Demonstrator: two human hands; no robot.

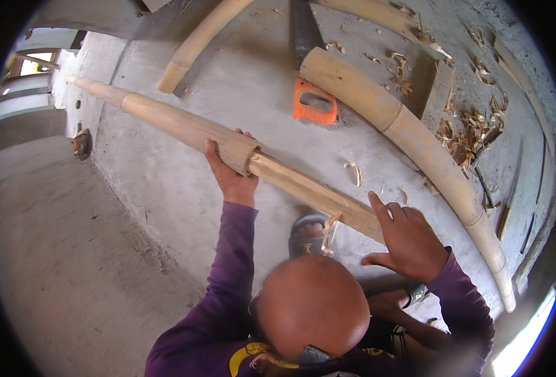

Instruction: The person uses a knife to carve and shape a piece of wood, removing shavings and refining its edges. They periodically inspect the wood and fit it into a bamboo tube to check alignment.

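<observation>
A long bamboo pole (171, 122) slants from the far left toward the middle. My left hand (234, 179) is closed round it from below, close to its near end. Out of that hollow end runs a squared wooden bar (316, 193), its inner part hidden inside the pole. My right hand (413, 239) is at the bar's other end with thumb and forefinger spread apart. The palm side is hidden, so I cannot tell how firmly it touches the bar. A thin curled shaving (331, 231) hangs at the bar's lower edge.
A handsaw with an orange handle (316, 103) lies beyond the bar. A thick bamboo pole (410, 132) stretches along the right, and another bamboo piece (199, 44) lies at the top. Wood shavings (466, 138) are heaped at right. A sandaled foot (309, 234) is below the bar.
</observation>
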